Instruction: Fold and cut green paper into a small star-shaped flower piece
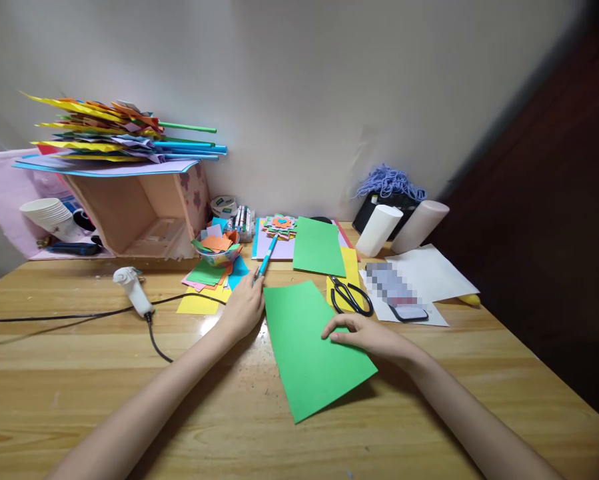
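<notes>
A green sheet of paper (309, 360) lies at a slant in front of me, its lower right corner raised off the table. My right hand (362, 333) reaches over its right edge, thumb and bent forefinger on top and a gap between them. Left of the sheet is my left hand (245, 303), fingers curled at the lower end of a blue paper stick (268, 257). A thin dark thing shows by those fingertips; its kind is unclear. The stick runs up to a layered paper flower (282, 225). Black-handled scissors (350, 297) lie on yellow paper (350, 263).
Another green sheet (318, 247) lies behind. At left are a bowl of paper scraps (218, 252), a white corded tool (133, 290) and a pink box (144, 213) topped with paper flowers (109, 133). White rolls (379, 230), blue yarn (389, 181) and a phone (396, 293) are right.
</notes>
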A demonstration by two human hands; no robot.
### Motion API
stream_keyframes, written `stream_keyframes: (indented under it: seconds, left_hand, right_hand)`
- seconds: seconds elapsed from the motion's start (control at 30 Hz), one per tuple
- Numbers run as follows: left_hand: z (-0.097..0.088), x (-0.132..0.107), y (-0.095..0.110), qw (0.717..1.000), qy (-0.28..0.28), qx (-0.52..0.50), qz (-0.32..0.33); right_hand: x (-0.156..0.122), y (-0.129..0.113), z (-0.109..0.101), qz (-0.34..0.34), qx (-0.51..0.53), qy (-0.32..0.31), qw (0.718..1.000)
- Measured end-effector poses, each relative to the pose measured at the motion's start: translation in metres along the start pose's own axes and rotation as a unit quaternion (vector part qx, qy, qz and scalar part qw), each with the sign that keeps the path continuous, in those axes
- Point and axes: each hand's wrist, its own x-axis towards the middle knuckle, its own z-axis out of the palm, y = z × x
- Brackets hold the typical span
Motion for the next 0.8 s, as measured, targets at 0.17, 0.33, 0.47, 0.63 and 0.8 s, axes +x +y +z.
stream_keyframes:
  seconds: [0.17,0.33,0.47,0.63,0.8]
  left_hand:
    - [-0.008,-0.023,0.024,1.000,0.024,-0.015,-0.002]
    - [-0.001,-0.048,0.050,0.995,-0.078,-0.055,0.019]
    - [0.002,-0.051,0.046,0.990,-0.100,-0.082,0.047]
    - [-0.002,-0.048,0.036,0.990,-0.088,-0.098,0.048]
    - [-0.001,-0.047,0.033,0.988,-0.094,-0.112,0.046]
  right_hand:
    - [0.002,-0.002,0.001,0.048,0.103,0.024,0.993]
    - [0.017,0.010,0.008,0.084,0.176,0.157,0.968]
    - [0.026,0.021,0.013,0.070,0.135,0.168,0.974]
    - [0.022,0.035,0.018,0.033,0.022,0.296,0.954]
    - [0.016,0.036,0.022,-0.064,-0.157,0.336,0.927]
